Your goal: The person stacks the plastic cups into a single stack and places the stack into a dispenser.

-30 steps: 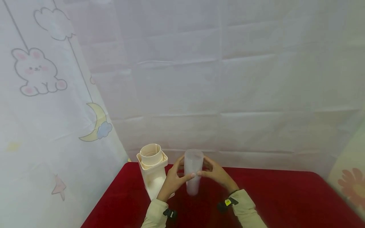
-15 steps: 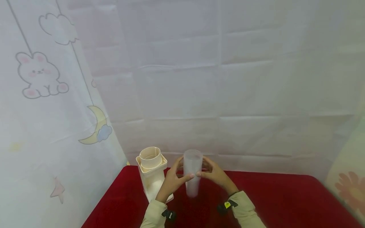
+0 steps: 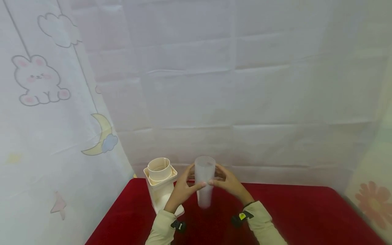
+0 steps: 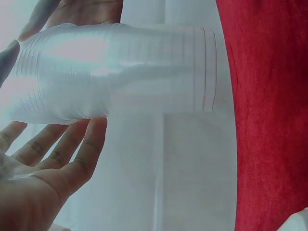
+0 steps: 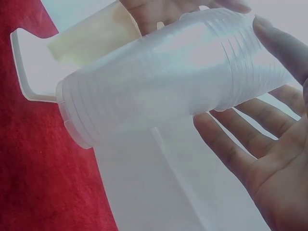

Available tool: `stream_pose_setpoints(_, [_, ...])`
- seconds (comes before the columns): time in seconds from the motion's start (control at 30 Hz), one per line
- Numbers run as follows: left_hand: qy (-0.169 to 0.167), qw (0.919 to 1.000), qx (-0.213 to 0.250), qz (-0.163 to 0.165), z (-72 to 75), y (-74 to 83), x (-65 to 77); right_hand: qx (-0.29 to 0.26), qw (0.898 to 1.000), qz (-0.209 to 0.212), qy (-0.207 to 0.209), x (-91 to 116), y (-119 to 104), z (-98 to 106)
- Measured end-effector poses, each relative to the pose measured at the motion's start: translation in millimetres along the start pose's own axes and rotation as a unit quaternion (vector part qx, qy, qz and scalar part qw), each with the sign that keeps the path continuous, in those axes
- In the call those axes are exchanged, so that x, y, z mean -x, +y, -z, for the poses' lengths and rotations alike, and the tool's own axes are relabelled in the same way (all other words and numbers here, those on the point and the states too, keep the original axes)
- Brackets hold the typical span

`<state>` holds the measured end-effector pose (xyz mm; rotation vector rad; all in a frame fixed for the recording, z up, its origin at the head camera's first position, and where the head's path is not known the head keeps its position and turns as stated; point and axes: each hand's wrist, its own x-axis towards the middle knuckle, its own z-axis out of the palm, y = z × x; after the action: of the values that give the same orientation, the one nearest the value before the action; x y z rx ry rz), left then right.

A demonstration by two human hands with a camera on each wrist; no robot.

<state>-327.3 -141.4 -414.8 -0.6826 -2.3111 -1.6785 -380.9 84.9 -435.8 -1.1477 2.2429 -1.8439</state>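
Note:
A stack of clear plastic cups [image 3: 204, 172] stands upright between both hands, its ringed rims at the top. My left hand [image 3: 183, 187] grips the stack's left side near the rims, thumb in front and fingers behind. From the other side my right hand [image 3: 228, 182] holds it the same way, the two thumb tips close together. In the left wrist view, a gap shows between the base of the cup stack [image 4: 159, 72] and the red cloth. Spread fingers of the right hand [image 5: 260, 139] touch the cups in the right wrist view.
Left of the hands stands a cream plastic stand [image 3: 160, 183] with a round open tube on top, like a cup dispenser. A red cloth [image 3: 291, 211] covers the table. Pale printed sheets [image 3: 190, 95] hang behind and at the sides.
The cup stack has risen slightly, with both hands moving up along with it. Their hold looks the same. The cream stand stays in place, while the head view has shifted a little.

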Motion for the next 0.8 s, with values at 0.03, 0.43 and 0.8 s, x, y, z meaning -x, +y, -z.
stream_pose_setpoints(0.03, [0.001, 1.0, 0.0, 0.003, -0.5, -4.2, -1.6, 0.002, 1.0, -0.003, 0.001, 0, -1, 1])
stream_pose_setpoints(0.43, [0.004, 1.0, 0.003, -0.001, 0.7, -15.9, -8.1, 0.008, 1.0, -0.008, 0.01, -2, -12, 3])
stream_pose_setpoints(0.8, [-0.001, 0.9998, 0.003, -0.018, 5.3, 15.5, -9.1, 0.007, 0.999, -0.029, 0.012, -7, -20, 7])
